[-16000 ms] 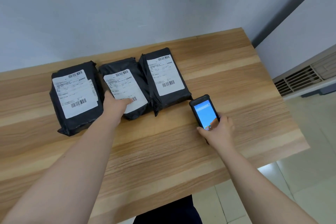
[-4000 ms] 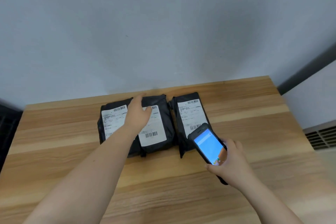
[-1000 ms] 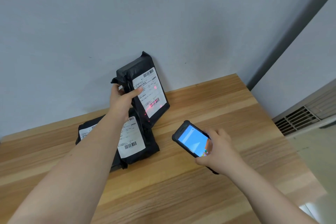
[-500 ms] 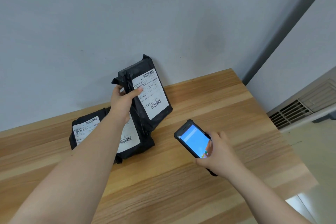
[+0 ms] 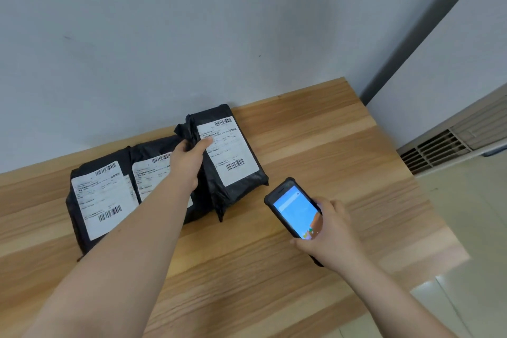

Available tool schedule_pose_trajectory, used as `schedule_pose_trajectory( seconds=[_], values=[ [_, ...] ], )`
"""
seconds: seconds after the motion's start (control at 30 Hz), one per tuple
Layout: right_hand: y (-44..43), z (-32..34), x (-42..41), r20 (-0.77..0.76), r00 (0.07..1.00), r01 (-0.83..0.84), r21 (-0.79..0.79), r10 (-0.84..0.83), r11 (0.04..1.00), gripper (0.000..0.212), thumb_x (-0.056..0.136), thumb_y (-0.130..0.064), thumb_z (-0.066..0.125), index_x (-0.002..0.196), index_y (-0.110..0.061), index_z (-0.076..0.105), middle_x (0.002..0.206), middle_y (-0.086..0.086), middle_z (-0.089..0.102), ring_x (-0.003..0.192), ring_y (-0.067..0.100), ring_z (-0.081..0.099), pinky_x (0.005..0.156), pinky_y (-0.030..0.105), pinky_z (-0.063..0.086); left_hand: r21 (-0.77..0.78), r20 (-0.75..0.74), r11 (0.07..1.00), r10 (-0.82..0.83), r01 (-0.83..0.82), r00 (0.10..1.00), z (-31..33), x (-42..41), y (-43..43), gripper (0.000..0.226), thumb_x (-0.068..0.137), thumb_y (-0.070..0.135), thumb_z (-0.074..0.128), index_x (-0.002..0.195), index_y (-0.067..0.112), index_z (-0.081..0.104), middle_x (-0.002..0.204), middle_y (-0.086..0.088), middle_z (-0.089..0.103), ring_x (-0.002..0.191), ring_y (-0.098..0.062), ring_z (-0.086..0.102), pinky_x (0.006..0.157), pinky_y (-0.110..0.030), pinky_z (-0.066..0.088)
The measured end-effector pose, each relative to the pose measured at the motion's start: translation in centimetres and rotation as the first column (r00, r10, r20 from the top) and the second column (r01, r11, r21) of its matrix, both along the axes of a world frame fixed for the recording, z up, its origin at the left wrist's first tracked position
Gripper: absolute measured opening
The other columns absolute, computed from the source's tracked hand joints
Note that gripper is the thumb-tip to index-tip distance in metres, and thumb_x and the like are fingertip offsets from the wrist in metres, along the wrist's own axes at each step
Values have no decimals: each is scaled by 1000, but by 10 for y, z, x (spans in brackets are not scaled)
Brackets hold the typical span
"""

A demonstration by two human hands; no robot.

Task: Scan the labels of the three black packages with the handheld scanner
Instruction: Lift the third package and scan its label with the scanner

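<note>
Three black packages with white barcode labels lie side by side near the wall on the wooden table (image 5: 274,269). My left hand (image 5: 188,162) grips the upper left edge of the right package (image 5: 233,156), which rests low on the table, label up. The middle package (image 5: 153,164) is partly hidden by my left forearm. The left package (image 5: 101,200) lies flat with its label fully visible. My right hand (image 5: 329,230) holds the handheld scanner (image 5: 295,208), its blue screen facing me, just right of and nearer than the right package.
A grey wall rises directly behind the packages. The table's right edge drops to a tiled floor (image 5: 472,228). A vent grille (image 5: 439,148) sits low at the right wall.
My left hand has lowered the right package from its raised, tilted pose down onto the table beside the others. The scanner has stayed near the same spot; the red scan light is gone.
</note>
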State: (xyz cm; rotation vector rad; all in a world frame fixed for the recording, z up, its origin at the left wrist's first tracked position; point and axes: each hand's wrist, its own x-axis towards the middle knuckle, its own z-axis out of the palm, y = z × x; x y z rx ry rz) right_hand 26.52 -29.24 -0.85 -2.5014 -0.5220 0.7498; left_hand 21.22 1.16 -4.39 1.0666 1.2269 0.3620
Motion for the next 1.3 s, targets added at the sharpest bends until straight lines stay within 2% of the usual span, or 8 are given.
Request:
schedule_pose_trajectory(
  seconds=[0.13,0.3,0.5,0.67,0.8,0.93,1.13,1.3],
  values=[
    [-2,-9,1,-17,1000,5,-11,-5,1000,92,58,-35,84,137,-26,37,120,-2,38,115,16,43,80,27,41,5,-40,999,-46,46,998,-11,5,-1,53,76,39,82,122,18,67,113,-1,75,104,-24,71,96,-46,55],
    [-1,-17,3,-19,1000,13,-13,-13,1000,91,57,-36,84,135,-26,39,117,-3,40,111,16,45,83,27,43,-16,-77,998,-70,69,995,-18,10,7,71,75,44,81,135,13,59,119,-5,73,106,-26,70,97,-46,55],
    [4,-24,2,-26,999,18,-11,-19,1000,90,57,-36,84,134,-25,40,113,-4,39,109,14,44,81,26,41,2,-110,995,-94,95,989,-19,18,12,55,89,37,72,135,10,59,120,-7,73,104,-26,71,94,-43,57],
    [9,-35,1,-11,998,66,-76,-67,995,94,56,-44,82,136,-23,37,110,-4,38,107,17,47,85,33,48,36,-130,991,-120,126,984,-14,16,9,33,99,20,61,129,8,65,119,-9,71,95,-25,68,78,-35,55],
    [15,-52,0,28,991,132,-134,-129,982,90,56,-44,79,132,-18,39,115,3,42,106,25,50,85,39,49,70,-124,986,-145,155,982,-9,8,5,35,99,9,58,133,5,61,116,-6,68,109,-26,67,69,-24,51],
    [25,-67,2,41,986,167,-172,-163,971,82,60,-44,78,127,-14,41,119,7,42,112,29,47,87,41,48,140,-163,975,-147,170,976,-10,-2,1,62,97,7,60,154,9,36,140,-8,55,110,-15,51,89,-27,41],
    [29,-83,4,163,979,159,-263,-119,952,79,62,-51,75,123,-10,45,119,11,47,112,31,44,92,39,40,155,-153,981,-95,119,984,-15,-18,0,59,93,1,60,148,18,44,133,-8,61,109,-20,60,80,-26,48],
    [35,-88,2,205,975,153,-326,-89,933,81,61,-56,73,122,-12,45,120,11,48,115,32,43,94,40,36,157,-125,983,-75,95,989,-17,-24,1,56,92,-2,58,144,19,48,132,-8,62,115,-23,62,96,-37,54]
  ],
)
